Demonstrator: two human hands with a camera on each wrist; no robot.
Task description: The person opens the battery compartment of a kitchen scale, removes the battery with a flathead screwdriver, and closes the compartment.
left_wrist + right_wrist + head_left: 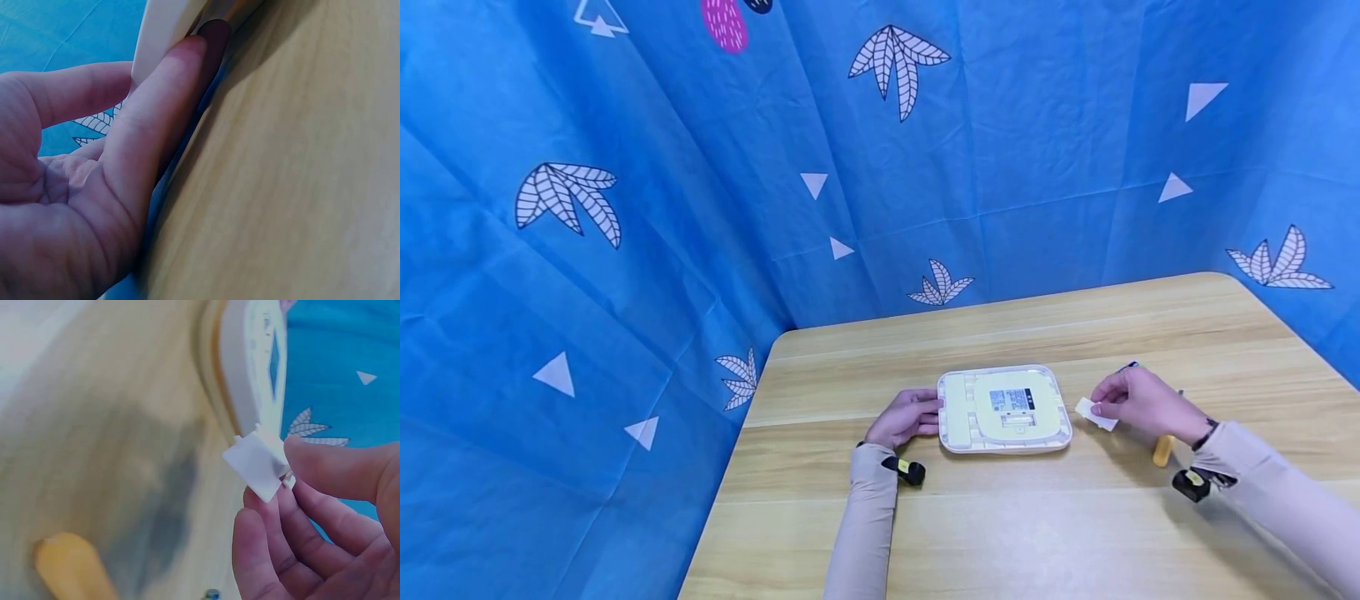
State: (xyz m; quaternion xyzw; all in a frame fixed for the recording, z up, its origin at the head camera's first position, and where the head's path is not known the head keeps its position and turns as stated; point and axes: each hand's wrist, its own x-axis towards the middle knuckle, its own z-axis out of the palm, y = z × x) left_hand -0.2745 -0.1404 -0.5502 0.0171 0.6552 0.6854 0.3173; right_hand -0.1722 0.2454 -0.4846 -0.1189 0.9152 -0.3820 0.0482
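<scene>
A white flat electronic device (958, 408), shaped like a kitchen scale, lies underside up on the table with a printed label and an uncovered battery compartment (1018, 420). My left hand (904, 418) grips its left edge; in the left wrist view the fingers (119, 144) hold the rim from both sides. Just off the device's right side, my right hand (1146, 406) pinches a small white battery cover (256, 464) between thumb and fingers, above the table. Small tabs show along the cover's edge.
An orange-yellow handle (1162, 450) lies on the wooden table (1037, 533) below the right wrist, partly hidden by it. A small blue-ended thing (1129, 365) shows behind the right hand. Blue patterned curtain (1037, 150) hangs behind and left of the table.
</scene>
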